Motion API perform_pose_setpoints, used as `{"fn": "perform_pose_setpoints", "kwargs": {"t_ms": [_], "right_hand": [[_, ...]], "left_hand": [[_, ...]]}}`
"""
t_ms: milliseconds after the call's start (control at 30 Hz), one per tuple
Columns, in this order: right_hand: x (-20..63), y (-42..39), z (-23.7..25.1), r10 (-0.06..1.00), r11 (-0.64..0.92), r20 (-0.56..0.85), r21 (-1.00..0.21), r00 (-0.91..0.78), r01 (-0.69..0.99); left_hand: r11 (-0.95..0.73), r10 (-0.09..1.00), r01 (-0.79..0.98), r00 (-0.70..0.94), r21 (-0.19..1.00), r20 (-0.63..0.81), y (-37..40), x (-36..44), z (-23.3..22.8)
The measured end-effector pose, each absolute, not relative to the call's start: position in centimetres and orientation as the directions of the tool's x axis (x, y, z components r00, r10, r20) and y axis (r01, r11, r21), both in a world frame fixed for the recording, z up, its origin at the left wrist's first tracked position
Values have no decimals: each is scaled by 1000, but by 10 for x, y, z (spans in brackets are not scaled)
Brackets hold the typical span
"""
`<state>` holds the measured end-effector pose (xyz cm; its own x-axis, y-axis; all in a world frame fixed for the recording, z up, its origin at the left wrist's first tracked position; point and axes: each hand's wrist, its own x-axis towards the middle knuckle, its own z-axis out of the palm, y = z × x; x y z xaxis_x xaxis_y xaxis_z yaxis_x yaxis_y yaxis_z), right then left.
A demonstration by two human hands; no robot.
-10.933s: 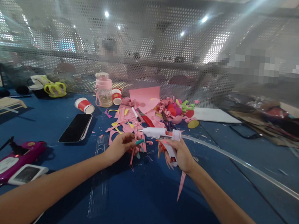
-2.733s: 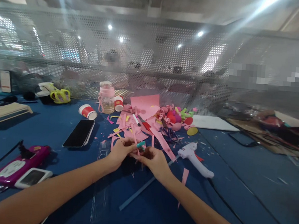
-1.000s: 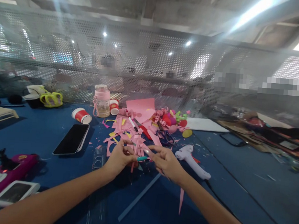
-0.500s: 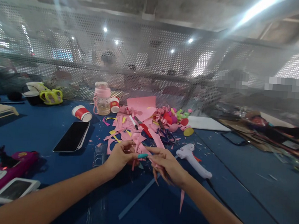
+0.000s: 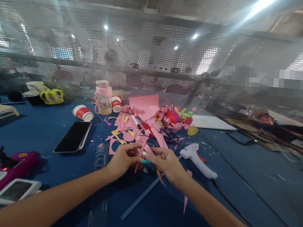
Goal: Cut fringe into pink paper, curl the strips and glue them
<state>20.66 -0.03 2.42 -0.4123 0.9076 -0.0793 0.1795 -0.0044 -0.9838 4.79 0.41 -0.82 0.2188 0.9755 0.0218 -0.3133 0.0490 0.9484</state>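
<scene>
My left hand (image 5: 123, 161) and my right hand (image 5: 167, 166) meet over the middle of the blue table. Both are closed, pinching a narrow pink strip (image 5: 136, 167) between thumbs and fingers. The long teal nail of my left thumb points toward my right fingertips. Just beyond the hands lies a heap of pink cut pieces (image 5: 128, 135). A white glue gun (image 5: 198, 161) rests to the right of my right hand. Beneath the hands runs a long pale stick (image 5: 139, 201). The fingers partly hide the strip.
A clear ruler (image 5: 101, 155) and a black phone (image 5: 73, 137) lie left of the hands. Behind stand a pink-lidded bottle (image 5: 103, 97) and red-white paper cups (image 5: 83, 113). A purple device (image 5: 7, 175) is at far left. The glue gun's cord (image 5: 234, 211) trails toward the front right.
My right fingertips have moved a little left and up, closer to my left thumb, whose teal nail is now partly covered. My left hand stays nearly in place. The view has tilted slightly.
</scene>
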Motion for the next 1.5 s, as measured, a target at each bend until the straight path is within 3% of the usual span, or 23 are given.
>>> {"fn": "perform_pose_setpoints", "kwargs": {"t_ms": [200,333,400,500,667,767,1000,1167,1333,1500], "right_hand": [[203,-3,24,913,97,-9,-966,-409,239],[203,-12,27,897,381,233,-838,-375,391],[204,-17,30,865,459,289,-785,-410,416],[206,-18,32,848,498,304,-735,-433,459],[208,-13,31,805,580,467,-493,-365,648],[208,-13,30,785,591,519,-463,-338,661],[203,-16,27,719,681,499,-363,-485,636],[199,-16,24,772,630,428,-422,-469,652],[194,-12,23,855,516,321,-615,-408,596],[197,-11,25,857,453,237,-772,-458,446]], "left_hand": [[0,962,-287,261,958,78,2,47,-10],[-4,968,-295,240,956,78,2,47,-10],[-1,974,-294,218,956,68,2,48,-8],[5,984,-282,172,960,45,1,48,-5],[-36,993,-212,102,977,59,1,48,-4],[-67,988,-173,123,983,89,1,48,-5],[-104,984,-127,131,986,121,0,48,-8],[-159,972,-117,153,980,176,-2,48,-9],[-231,963,-24,140,973,232,-6,47,-5],[-192,955,-90,211,977,207,-7,48,-5]]}}
